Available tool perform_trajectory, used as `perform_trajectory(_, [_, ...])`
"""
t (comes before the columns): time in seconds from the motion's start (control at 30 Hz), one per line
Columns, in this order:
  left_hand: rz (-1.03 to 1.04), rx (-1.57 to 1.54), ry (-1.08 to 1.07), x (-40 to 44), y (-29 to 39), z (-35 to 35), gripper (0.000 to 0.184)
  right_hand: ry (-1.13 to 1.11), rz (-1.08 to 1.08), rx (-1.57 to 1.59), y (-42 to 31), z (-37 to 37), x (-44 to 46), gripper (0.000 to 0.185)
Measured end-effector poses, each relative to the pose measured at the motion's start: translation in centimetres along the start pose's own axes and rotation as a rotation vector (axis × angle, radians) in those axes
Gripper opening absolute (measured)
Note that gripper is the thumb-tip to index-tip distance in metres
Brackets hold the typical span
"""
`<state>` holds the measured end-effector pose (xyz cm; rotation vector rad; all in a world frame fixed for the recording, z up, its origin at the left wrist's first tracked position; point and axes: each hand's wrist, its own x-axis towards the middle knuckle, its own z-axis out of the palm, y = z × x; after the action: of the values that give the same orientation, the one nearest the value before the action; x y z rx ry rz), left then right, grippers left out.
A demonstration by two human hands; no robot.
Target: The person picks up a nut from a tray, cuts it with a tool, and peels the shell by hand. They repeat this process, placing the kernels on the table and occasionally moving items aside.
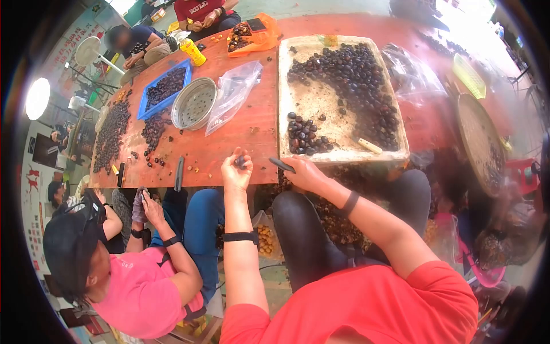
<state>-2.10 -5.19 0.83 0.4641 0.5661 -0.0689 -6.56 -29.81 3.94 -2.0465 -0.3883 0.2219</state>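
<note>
My left hand (pixel 237 169) is palm up near the front edge of the table, its fingers curled around a small dark nut (pixel 241 163); there may be more than one. To its right, my right hand (pixel 307 174) grips a slim dark tool (pixel 282 165) pointing left; its exact kind cannot be made out. That hand is at the front left corner of a white foam tray (pixel 321 117). In the tray lie many glossy dark brown nuts (pixel 358 71), with a smaller heap (pixel 303 135) near my right hand.
A cream-handled tool (pixel 370 146) rests in the tray. Left of it are a clear plastic bag (pixel 234 94), a metal strainer (pixel 195 104) and a blue tray (pixel 142 106). Beside me, a co-worker in pink (pixel 146 281) works with both hands. A bag of yellow pieces (pixel 266 241) hangs below the table.
</note>
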Motion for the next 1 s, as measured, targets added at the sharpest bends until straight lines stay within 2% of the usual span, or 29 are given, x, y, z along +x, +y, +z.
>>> perform_trajectory(0.03, [0.000, -0.001, -0.001, 0.8, 0.6, -1.3, 0.025, 0.024, -0.034, -0.008, 0.3, 0.3, 0.3, 0.036])
perform_trajectory(0.1, [-0.212, -0.118, -0.269, 1.6, 1.6, -2.8, 0.021, 0.047, -0.067, -0.017, 0.5, 0.5, 0.6, 0.037])
perform_trajectory(0.13, [-0.211, -0.121, -0.268, 1.7, 1.6, -3.0, 0.021, 0.041, -0.062, -0.014, 0.3, 0.5, 0.8, 0.037])
perform_trajectory(0.2, [-0.080, 0.037, -0.117, 1.5, 1.5, -2.8, 0.017, 0.031, -0.057, -0.010, 0.2, 0.7, 1.1, 0.037])
perform_trajectory(0.43, [0.058, 0.159, -0.082, 0.0, 0.5, -0.6, 0.020, 0.017, -0.048, 0.006, -0.7, 0.9, 1.6, 0.039])
perform_trajectory(0.5, [0.153, 0.409, 0.009, 0.6, 0.3, -0.9, 0.026, 0.008, -0.033, 0.000, -0.3, 1.1, 2.1, 0.040])
perform_trajectory(0.53, [0.150, 0.409, 0.012, 1.1, 0.1, -1.2, 0.026, 0.019, 0.000, -0.015, 0.1, 1.4, 2.5, 0.041])
perform_trajectory(0.6, [0.344, 0.881, 0.013, 1.6, -0.2, -1.3, 0.033, 0.029, 0.035, -0.026, 0.7, 2.2, 2.8, 0.042])
perform_trajectory(0.63, [0.342, 0.884, 0.008, 1.9, -0.5, -0.8, 0.033, 0.073, 0.042, -0.007, 0.7, 2.4, 3.1, 0.041])
perform_trajectory(0.7, [0.475, 1.343, -0.021, 2.7, -2.1, 0.0, 0.035, 0.127, 0.066, 0.010, 1.2, 2.8, 3.4, 0.041])
perform_trajectory(0.73, [0.707, 1.492, -0.110, 3.7, -2.9, 0.6, 0.038, 0.115, 0.054, 0.008, 1.4, 2.8, 3.5, 0.038])
perform_trajectory(0.9, [0.708, 1.784, -0.250, 5.9, -5.0, 5.3, 0.046, 0.072, 0.054, -0.037, 2.4, 2.0, 2.7, 0.028])
perform_trajectory(1.0, [0.701, 1.888, -0.289, 7.7, -5.6, 6.0, 0.049, 0.109, 0.008, -0.018, 2.8, 1.0, 1.5, 0.033])
